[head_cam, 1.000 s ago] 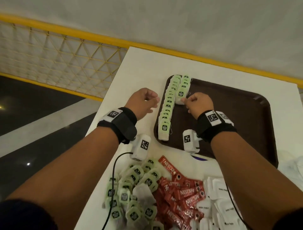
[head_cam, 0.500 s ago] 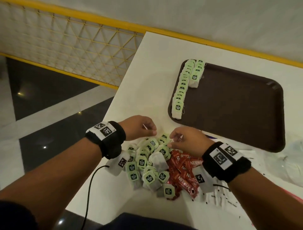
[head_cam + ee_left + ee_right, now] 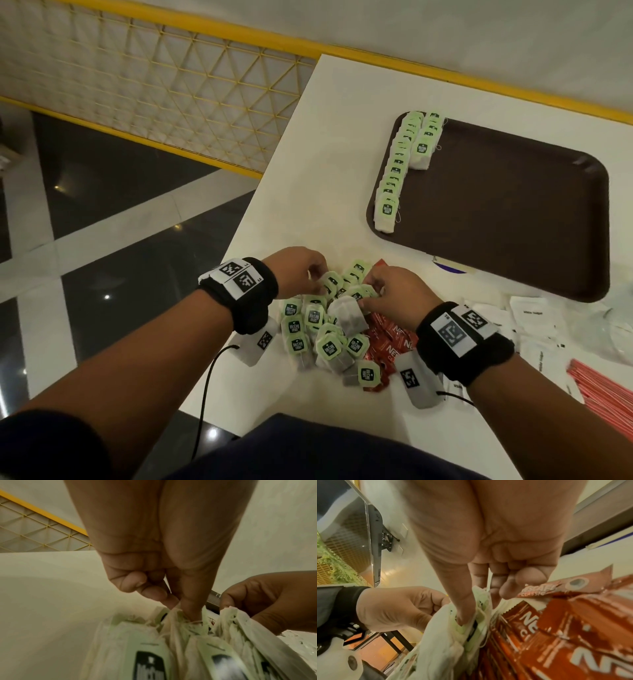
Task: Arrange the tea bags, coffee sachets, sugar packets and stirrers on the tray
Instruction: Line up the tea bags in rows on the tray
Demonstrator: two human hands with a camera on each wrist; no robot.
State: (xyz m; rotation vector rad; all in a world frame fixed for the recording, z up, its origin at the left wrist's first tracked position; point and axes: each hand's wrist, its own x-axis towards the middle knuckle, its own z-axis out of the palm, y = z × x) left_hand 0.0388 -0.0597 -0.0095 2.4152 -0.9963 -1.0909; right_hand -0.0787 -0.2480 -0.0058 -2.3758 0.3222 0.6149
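Note:
A loose pile of green-tagged tea bags (image 3: 329, 339) lies near the table's front edge. My left hand (image 3: 317, 279) pinches a tea bag at the pile's far left; the left wrist view shows the left hand (image 3: 186, 613) with thumb and finger on a bag's top. My right hand (image 3: 371, 291) pinches another tea bag (image 3: 476, 616) between thumb and fingers at the pile's far right. On the brown tray (image 3: 496, 222), further back, a long and a short row of tea bags (image 3: 397, 171) run along its left side.
Red coffee sachets (image 3: 387, 346) lie under and right of the pile, white sugar packets (image 3: 537, 318) further right, red stirrers (image 3: 596, 383) at the far right. The table's left edge (image 3: 260, 192) drops to the floor. A yellow railing (image 3: 205, 27) stands behind.
Both hands came back from the tray to the loose pile near me. The right hand left a tea bag in the short row, and each hand now pinches a bag in the pile.

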